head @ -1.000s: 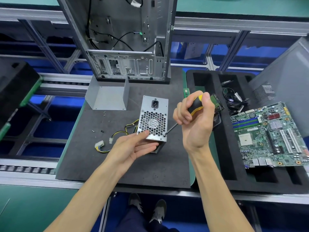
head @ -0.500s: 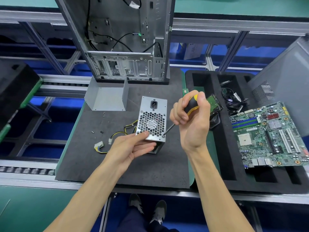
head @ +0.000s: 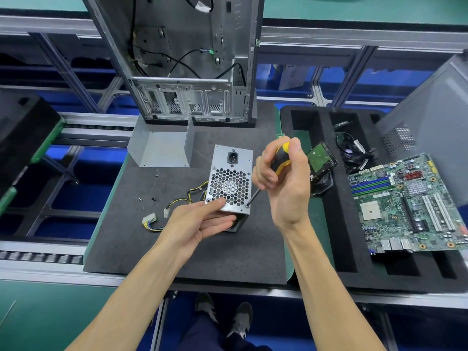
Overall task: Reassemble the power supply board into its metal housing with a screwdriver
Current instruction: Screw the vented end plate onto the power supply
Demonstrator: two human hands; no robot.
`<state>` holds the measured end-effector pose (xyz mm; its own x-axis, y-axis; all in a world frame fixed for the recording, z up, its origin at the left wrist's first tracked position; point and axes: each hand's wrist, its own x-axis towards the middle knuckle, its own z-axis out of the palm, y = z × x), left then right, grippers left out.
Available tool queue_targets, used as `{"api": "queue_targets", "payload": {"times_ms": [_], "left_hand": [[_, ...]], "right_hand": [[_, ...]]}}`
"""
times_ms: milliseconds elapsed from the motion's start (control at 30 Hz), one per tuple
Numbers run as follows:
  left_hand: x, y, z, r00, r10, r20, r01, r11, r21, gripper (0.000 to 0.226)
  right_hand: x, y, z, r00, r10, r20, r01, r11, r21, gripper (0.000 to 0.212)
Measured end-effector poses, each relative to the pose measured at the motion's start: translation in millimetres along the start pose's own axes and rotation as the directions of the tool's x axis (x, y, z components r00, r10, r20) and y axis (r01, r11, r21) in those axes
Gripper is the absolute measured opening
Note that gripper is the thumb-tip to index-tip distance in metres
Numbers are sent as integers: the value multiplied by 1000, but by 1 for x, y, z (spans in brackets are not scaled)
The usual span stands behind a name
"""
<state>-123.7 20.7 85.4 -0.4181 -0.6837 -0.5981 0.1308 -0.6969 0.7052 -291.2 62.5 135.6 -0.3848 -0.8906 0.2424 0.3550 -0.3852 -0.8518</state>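
The silver power supply housing (head: 231,173) stands on the dark foam mat (head: 192,247), its honeycomb fan grille and black power socket facing up. My left hand (head: 200,221) holds its near lower edge, thumb on the grille, fingers under the side. My right hand (head: 283,183) grips the black and yellow screwdriver (head: 279,158). The thin shaft slants down-left, and its tip sits on a screw at the housing's lower right corner (head: 247,205). Yellow and black wires with white connectors (head: 164,214) trail out to the left.
A bent grey metal cover (head: 162,148) lies behind the housing, with loose screws (head: 147,198) on the mat. An open computer case (head: 187,59) stands at the back. The black foam tray (head: 336,236) on the right holds a motherboard (head: 405,203), a hard drive (head: 321,160) and cables.
My right hand has turned the screwdriver handle slightly in place, the tip staying on the corner screw. My left hand and the housing keep their position.
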Motion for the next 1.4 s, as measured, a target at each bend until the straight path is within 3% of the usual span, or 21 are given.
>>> {"api": "queue_targets", "payload": {"times_ms": [100, 267, 367, 500, 600, 633, 700, 833, 1033, 1267, 1333, 1400], "left_hand": [[0, 1, 1, 1000, 1, -3, -1, 1000, 11, 33], [0, 1, 1, 1000, 3, -11, -3, 1000, 0, 40], [0, 0, 1, 1000, -2, -12, 2, 1000, -7, 36], [0, 1, 0, 1000, -1, -7, 1, 1000, -10, 41], [1, 0, 1, 1000, 1, -15, -1, 1000, -11, 43], [1, 0, 1, 1000, -1, -16, 1, 1000, -11, 42], [1, 0, 1, 1000, -5, -12, 5, 1000, -17, 39], [1, 1, -1, 1000, -13, -2, 13, 1000, -24, 38], [-1, 0, -1, 1000, -11, -7, 11, 1000, -23, 33], [-3, 0, 1, 1000, -10, -13, 9, 999, -31, 27], [-3, 0, 1, 1000, -5, -9, 5, 999, -36, 24], [-4, 1, 3, 1000, -5, -2, 5, 1000, -26, 25]], "right_hand": [[0, -1, 4, 997, 51, 52, -47, 997, -67, 48], [-2, -10, 11, 997, -1, 72, 15, 980, -198, 19], [-1, -12, 13, 998, 8, 70, 7, 979, -204, 16], [-2, -14, 11, 994, 38, 103, -12, 971, -240, 31], [-2, -15, 14, 994, 5, 105, 19, 975, -223, 7], [-1, -15, 15, 995, 0, 97, 23, 970, -242, 15], [1, -16, 14, 993, 14, 120, 17, 967, -253, 11], [-1, -14, 12, 989, 76, 130, -37, 960, -278, 32], [-3, -17, 15, 994, 25, 107, -1, 976, -220, 4], [-3, -17, 14, 999, -3, 46, 12, 977, -213, 21], [-3, -19, 15, 996, 26, 85, -8, 978, -209, 16], [-1, -23, 15, 982, 106, 159, -71, 975, -210, 34]]}}
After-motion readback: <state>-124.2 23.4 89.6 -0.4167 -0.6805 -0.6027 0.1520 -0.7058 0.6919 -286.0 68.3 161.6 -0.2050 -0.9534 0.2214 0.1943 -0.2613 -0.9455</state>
